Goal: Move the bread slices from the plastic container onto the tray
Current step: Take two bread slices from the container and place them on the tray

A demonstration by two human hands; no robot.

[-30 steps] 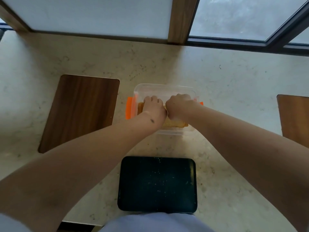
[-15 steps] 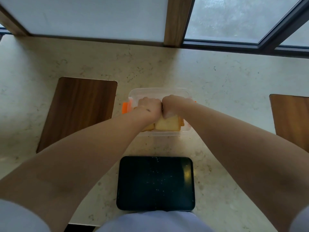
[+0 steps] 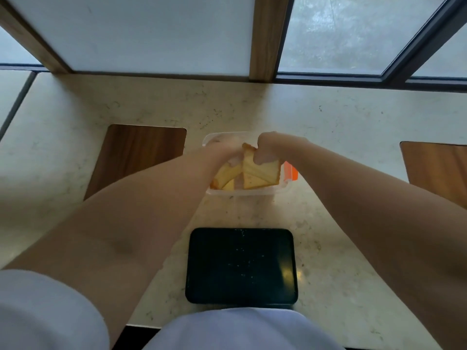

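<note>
A clear plastic container (image 3: 249,192) with orange clips stands on the counter beyond the black tray (image 3: 241,266). Pale yellow bread slices lie inside it. My right hand (image 3: 271,150) pinches one bread slice (image 3: 262,170) by its top edge and holds it tilted above the container. My left hand (image 3: 223,154) is blurred; it grips another bread slice (image 3: 228,173) at the container's left side. A further slice (image 3: 252,183) rests below. The tray holds only crumbs.
The beige stone counter (image 3: 341,127) has a wooden inset (image 3: 136,155) on the left and another wooden inset (image 3: 439,170) on the right. A window with wooden posts runs along the back. My white shirt (image 3: 240,329) fills the lower edge.
Both hands have risen from inside the container, each pulling a slice up and apart. The right hand's slice now stands tilted above the rim.
</note>
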